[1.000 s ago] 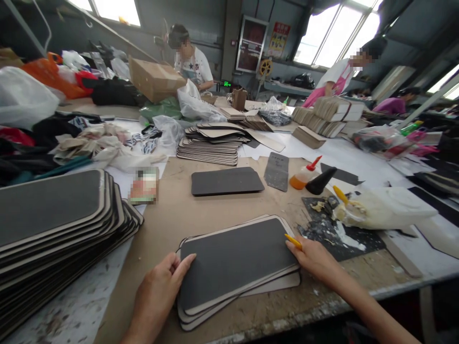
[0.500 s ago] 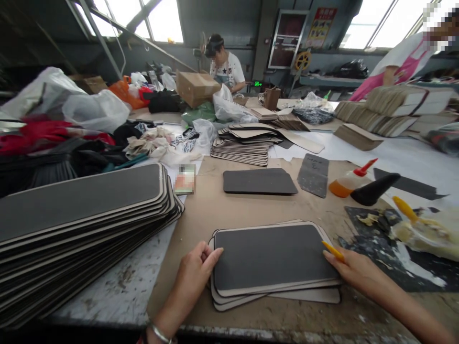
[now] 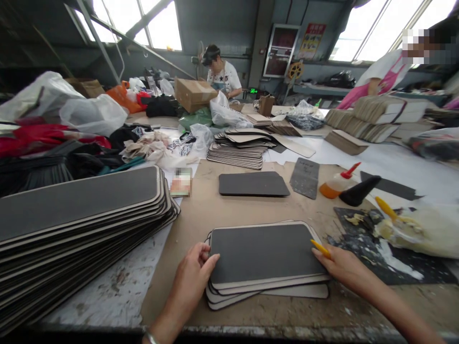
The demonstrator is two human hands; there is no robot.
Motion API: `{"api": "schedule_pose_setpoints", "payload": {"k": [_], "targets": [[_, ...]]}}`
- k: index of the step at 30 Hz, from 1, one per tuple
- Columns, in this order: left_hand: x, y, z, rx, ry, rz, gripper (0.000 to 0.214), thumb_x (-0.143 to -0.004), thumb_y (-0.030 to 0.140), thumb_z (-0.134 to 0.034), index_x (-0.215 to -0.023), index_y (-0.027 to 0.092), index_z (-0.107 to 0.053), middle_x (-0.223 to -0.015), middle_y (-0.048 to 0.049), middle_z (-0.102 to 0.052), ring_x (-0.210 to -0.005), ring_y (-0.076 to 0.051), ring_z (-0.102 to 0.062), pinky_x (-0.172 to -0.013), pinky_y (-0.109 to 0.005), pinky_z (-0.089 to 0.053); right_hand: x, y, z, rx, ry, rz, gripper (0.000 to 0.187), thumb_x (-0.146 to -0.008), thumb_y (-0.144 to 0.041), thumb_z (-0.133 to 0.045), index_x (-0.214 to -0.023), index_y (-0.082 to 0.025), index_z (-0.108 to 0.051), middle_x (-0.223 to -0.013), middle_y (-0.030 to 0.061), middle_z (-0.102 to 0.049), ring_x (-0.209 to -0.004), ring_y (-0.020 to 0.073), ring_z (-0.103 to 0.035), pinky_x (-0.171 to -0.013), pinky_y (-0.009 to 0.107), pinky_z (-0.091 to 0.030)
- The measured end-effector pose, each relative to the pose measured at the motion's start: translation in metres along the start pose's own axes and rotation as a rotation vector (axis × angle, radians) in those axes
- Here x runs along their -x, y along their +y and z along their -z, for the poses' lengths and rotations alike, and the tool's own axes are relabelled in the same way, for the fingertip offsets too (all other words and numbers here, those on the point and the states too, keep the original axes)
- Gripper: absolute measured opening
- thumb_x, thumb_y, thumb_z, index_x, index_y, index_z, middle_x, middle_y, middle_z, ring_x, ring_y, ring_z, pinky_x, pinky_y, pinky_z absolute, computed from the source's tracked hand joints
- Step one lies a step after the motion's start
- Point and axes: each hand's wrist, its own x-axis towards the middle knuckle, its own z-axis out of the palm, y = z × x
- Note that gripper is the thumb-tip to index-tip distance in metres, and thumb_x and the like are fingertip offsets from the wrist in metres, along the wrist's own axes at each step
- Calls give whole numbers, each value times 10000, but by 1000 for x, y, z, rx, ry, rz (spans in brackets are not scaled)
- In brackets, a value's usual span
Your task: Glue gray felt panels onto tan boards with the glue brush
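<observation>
A small pile of grey rectangular panels (image 3: 263, 253) with rounded corners and pale edges lies in front of me, its layers slightly fanned. My left hand (image 3: 195, 274) pinches the left edge of the top panel, thumb above and other fingers curled at the side. At the right edge, my right hand (image 3: 337, 263) is closed around a slim yellow tool (image 3: 320, 249) and also touches the panel. The tool's far end is hidden in the hand. Beyond the pile lies a short stack of dark grey pieces (image 3: 253, 184).
A tall stack of long panels (image 3: 79, 200) stands left. On the right are a glue bottle (image 3: 335, 185), a black cone-shaped object (image 3: 359, 190) and a smeared black sheet (image 3: 358, 239) with a yellow-handled tool (image 3: 386, 209). Two people work further back.
The view has turned slightly, so the scene sits a little further left. Both hands stay at the panel's edges, and the yellow tool remains in the right hand.
</observation>
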Motion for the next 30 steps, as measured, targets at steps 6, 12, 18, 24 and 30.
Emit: {"api": "schedule_pose_setpoints", "payload": {"k": [6,12,18,24,30], "targets": [[-4,5,-4,311,2,111,356,-543,498,-628,-675,205,-474,-550,32,-547,-523,-150,-520,-527,-274,-410,17,-17,8,96,-8,-70,303,-888,-347,-336,-893,-175,-585,-859,128,-682,-837,275,-645,-687,314,-405],[-4,-11,23,481,-84,329,448,-479,458,-741,-748,177,-517,-568,30,-616,-496,-122,-542,-458,-215,-374,28,-34,8,41,-87,-17,269,-872,-373,-391,-857,-187,-585,-840,102,-683,-827,248,-638,-662,280,-376],[1,-16,35,585,-219,441,455,-490,446,-771,-795,143,-626,-685,-28,-699,-653,-174,-632,-626,-259,-485,23,-34,0,20,-130,61,256,-883,-356,-369,-855,-184,-556,-859,111,-674,-827,240,-620,-676,279,-374],[1,-15,34,606,-219,439,420,-457,428,-799,-730,149,-642,-662,-12,-706,-630,-148,-622,-608,-222,-478,21,-31,2,-5,-144,116,253,-881,-332,-344,-820,-185,-540,-840,106,-666,-802,231,-618,-696,285,-382],[1,-21,34,622,-221,443,417,-439,414,-809,-708,150,-630,-658,-18,-710,-625,-146,-628,-609,-219,-478,19,-31,5,-24,-143,141,279,-869,-355,-319,-756,-193,-516,-780,92,-657,-736,213,-609,-663,282,-389]]}}
